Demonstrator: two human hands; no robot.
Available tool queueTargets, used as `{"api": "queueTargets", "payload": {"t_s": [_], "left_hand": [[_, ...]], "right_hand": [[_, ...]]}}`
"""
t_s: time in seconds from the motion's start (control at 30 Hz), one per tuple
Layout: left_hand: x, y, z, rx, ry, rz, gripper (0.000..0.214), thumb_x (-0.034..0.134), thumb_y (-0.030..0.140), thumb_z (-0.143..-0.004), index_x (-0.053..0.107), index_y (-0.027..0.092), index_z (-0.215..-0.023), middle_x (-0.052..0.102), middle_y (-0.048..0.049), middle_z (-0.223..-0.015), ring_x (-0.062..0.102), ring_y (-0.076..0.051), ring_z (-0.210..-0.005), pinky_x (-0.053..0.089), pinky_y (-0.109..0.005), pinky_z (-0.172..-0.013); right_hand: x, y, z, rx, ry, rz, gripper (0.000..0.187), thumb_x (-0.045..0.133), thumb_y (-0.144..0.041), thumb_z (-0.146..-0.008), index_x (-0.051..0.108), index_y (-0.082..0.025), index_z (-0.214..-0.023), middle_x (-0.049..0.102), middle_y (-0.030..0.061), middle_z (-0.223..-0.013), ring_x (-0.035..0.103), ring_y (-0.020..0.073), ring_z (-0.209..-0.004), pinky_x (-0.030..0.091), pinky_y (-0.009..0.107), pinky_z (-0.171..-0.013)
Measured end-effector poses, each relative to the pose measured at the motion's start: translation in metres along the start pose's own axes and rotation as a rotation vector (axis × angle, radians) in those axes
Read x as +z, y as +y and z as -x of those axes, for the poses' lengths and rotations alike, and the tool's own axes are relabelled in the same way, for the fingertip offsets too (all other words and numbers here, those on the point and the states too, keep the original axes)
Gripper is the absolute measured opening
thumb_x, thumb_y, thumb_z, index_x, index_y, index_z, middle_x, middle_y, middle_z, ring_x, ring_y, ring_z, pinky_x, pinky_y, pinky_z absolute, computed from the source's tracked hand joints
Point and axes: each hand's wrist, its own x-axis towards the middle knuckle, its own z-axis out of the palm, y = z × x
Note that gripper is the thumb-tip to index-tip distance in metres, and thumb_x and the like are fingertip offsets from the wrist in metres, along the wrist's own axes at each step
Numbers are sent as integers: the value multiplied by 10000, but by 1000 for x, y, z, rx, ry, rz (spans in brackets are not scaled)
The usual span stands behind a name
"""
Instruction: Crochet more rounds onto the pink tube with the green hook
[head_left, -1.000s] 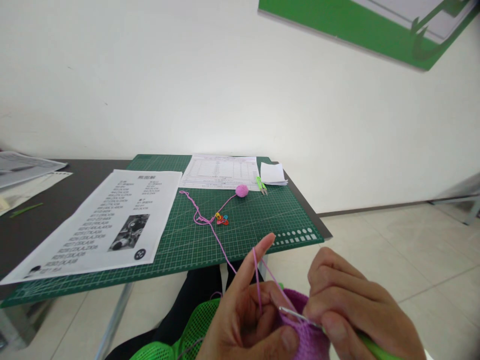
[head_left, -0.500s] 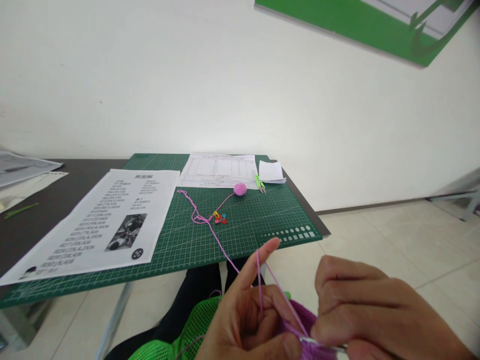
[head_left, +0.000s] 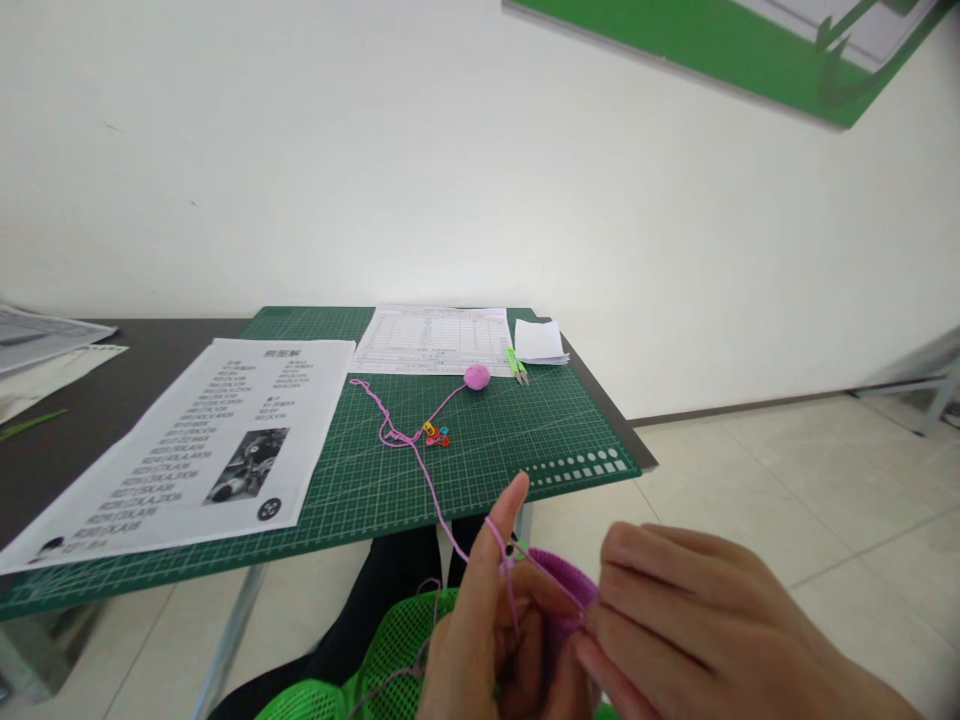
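Note:
My left hand (head_left: pixel 480 640) pinches a purple crochet piece (head_left: pixel 566 575) low in the view, its index finger raised with pink yarn (head_left: pixel 429 480) looped around it. From that finger the strand runs down to the edge of the piece. Close against the work, on its right side, my right hand (head_left: pixel 682 615) is closed with its fingertips at the stitches. The crochet hook in it is hidden now by the fingers; its metal shaft showed a moment earlier. Up on the table lies the small pink yarn ball (head_left: pixel 477 377), joined to the loose strand.
A green cutting mat (head_left: pixel 465 475) covers much of the dark table. On it lie colourful stitch markers (head_left: pixel 437 436), green-handled snips (head_left: pixel 517 366), a printed pattern sheet (head_left: pixel 187 440), a form (head_left: pixel 431 340) and white paper slips (head_left: pixel 540 342). Green mesh (head_left: pixel 405 640) is on my lap.
My right hand has shifted left and turned over the work, covering the hook. My left index finger has bent and moved left, and the yarn loop on it sits lower and slacker.

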Motion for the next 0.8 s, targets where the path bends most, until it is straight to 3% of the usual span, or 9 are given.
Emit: {"api": "queueTargets", "payload": {"t_s": [0.1, 0.17, 0.23, 0.3, 0.43, 0.57, 0.7, 0.8], "left_hand": [[8, -3, 0, 43, 145, -40, 770, 620, 371, -891, 185, 414, -1526, 635, -16, -772, 324, -85, -491, 158, -243, -450], [13, -1, -1, 51, 234, 33, 818, 659, 348, -874, 159, 438, -1516, 625, 8, -756, 295, -74, -493, 151, -227, -455], [14, 2, -3, 18, 244, 149, 865, 719, 322, -830, 193, 421, -1509, 619, 24, -743, 289, -63, -498, 180, -212, -472], [10, 5, -5, -48, 192, 281, 916, 766, 345, -780, 221, 373, -1516, 632, 9, -758, 352, -78, -540, 254, -209, -511], [-5, 9, -10, -158, 47, 438, 943, 813, 306, -731, 288, 302, -1514, 582, 34, -689, 303, -59, -528, 248, -199, -521], [-12, 11, -12, -178, -68, 477, 864, 820, 269, -724, 392, 299, -1474, 579, 30, -684, 271, -40, -510, 197, -192, -499], [-12, 10, -11, -181, -111, 487, 838, 808, 274, -735, 403, 313, -1468, 595, 27, -689, 244, -39, -495, 205, -200, -487], [-12, 9, -10, -171, -110, 454, 851, 800, 274, -738, 383, 318, -1478, 616, 20, -695, 261, -40, -490, 208, -207, -484]], "right_hand": [[25, -2, -3, 39, 159, -18, 335, 487, -90, -881, 513, -178, -559, 512, 11, -508, 444, 143, -526, 393, 307, -467], [42, -3, 0, 85, 357, -83, 300, 462, -48, -849, 482, -177, -579, 465, 11, -496, 395, 136, -513, 361, 297, -456], [56, -4, 5, 102, 504, -128, 265, 410, -45, -875, 496, -163, -653, 460, 9, -518, 391, 131, -515, 352, 285, -447], [62, -5, 10, 101, 561, -155, 268, 368, -88, -928, 503, -151, -706, 467, 9, -542, 404, 123, -518, 367, 274, -445], [55, -6, 16, 84, 515, -224, 281, 387, -190, -987, 513, -142, -740, 512, 9, -557, 447, 113, -521, 393, 269, -453], [38, -11, 20, 151, 415, -258, 189, 442, -95, -920, 530, -159, -765, 562, 11, -565, 467, 125, -525, 396, 295, -467], [22, -14, 22, 213, 328, -302, 243, 434, 44, -774, 533, -178, -754, 533, -1, -536, 475, 136, -527, 421, 321, -495], [10, -11, 16, 232, 321, -329, 254, 442, 48, -773, 525, -187, -722, 534, 1, -525, 484, 138, -518, 429, 325, -498]]}}
